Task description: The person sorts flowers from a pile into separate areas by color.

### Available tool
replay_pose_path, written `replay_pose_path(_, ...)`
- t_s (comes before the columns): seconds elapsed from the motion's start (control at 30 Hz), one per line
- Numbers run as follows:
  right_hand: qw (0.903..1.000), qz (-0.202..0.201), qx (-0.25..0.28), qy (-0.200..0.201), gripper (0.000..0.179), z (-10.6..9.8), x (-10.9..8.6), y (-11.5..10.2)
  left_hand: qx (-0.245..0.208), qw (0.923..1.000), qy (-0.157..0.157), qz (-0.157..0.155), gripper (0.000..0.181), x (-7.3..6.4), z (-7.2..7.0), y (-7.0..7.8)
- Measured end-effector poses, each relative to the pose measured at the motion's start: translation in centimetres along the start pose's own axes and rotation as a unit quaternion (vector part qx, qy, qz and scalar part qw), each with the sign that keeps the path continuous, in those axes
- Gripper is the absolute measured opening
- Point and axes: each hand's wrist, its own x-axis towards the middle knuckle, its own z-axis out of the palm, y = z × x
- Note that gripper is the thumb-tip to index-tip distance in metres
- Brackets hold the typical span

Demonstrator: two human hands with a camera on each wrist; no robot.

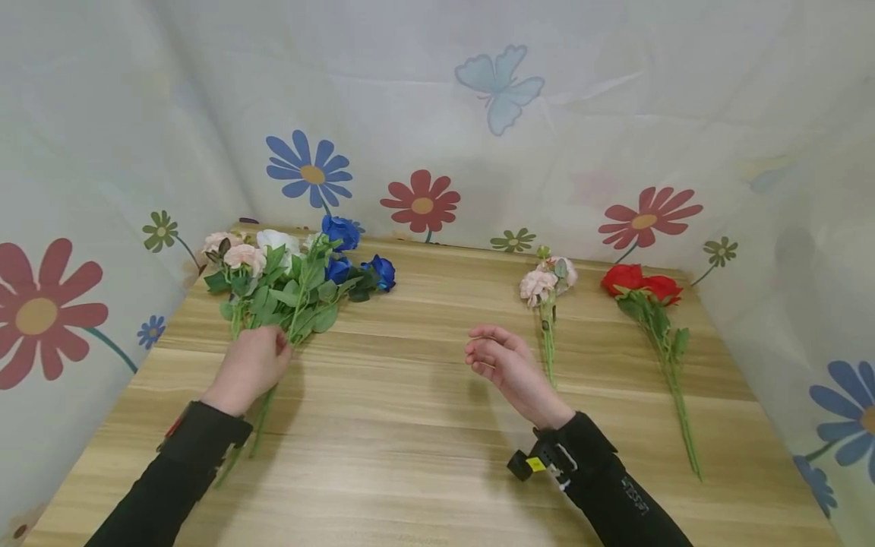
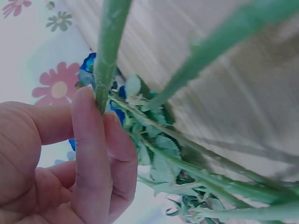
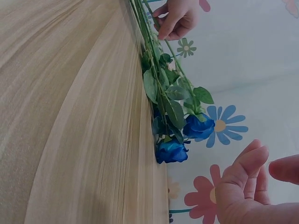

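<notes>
On the left of the table, my left hand (image 1: 249, 368) pinches the green stem (image 2: 110, 51) of a blue rose (image 1: 340, 232) between thumb and fingers. That rose's bloom leans over a bunch with more blue roses (image 1: 381, 273), a white flower (image 1: 276, 241) and pale pink flowers (image 1: 244, 258). Leaves overlap there, so single stems are hard to tell apart. My right hand (image 1: 513, 374) hovers above the table with loosely bent fingers and nothing in it. In the right wrist view its thumb (image 3: 285, 168) stands apart from the fingers.
Just right of my right hand lie pale pink flowers (image 1: 538, 286) on thin stems. Farther right are red roses (image 1: 642, 284), their stems pointing toward me. The wooden table (image 1: 383, 456) meets a flower-printed cloth (image 1: 383, 99) at the back and sides.
</notes>
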Motion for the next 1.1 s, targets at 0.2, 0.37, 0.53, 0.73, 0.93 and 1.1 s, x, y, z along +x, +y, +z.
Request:
replay_pose_path(0.2,1.0000,-0.002,-0.002,-0.009,0.016,0.2,0.1,0.1,-0.017,0.9998,0.004,0.004,0.014,0.0,-0.6,0.7)
replay_pose_path(0.37,0.9998,-0.006,-0.015,-0.013,0.025,0.4,0.3,0.4,-0.052,0.9986,0.000,0.007,0.015,0.3,-1.2,1.5)
replay_pose_path(0.53,0.9989,-0.014,-0.043,-0.013,0.021,0.5,0.6,0.7,-0.110,0.9937,-0.021,0.005,0.016,0.9,-1.4,2.4)
replay_pose_path(0.73,0.9972,-0.022,-0.068,-0.021,0.026,0.6,0.7,0.9,-0.205,0.9772,-0.056,0.000,0.018,2.0,-1.3,3.7)
replay_pose_path(0.93,0.9939,-0.030,-0.102,-0.028,0.031,0.4,0.7,0.9,-0.283,0.9555,-0.082,-0.007,0.022,3.1,-0.3,4.5)
replay_pose_path(1.1,0.9907,-0.033,-0.131,-0.018,0.034,-0.3,0.4,0.9,-0.324,0.9399,-0.107,-0.012,0.022,4.0,0.6,5.5)
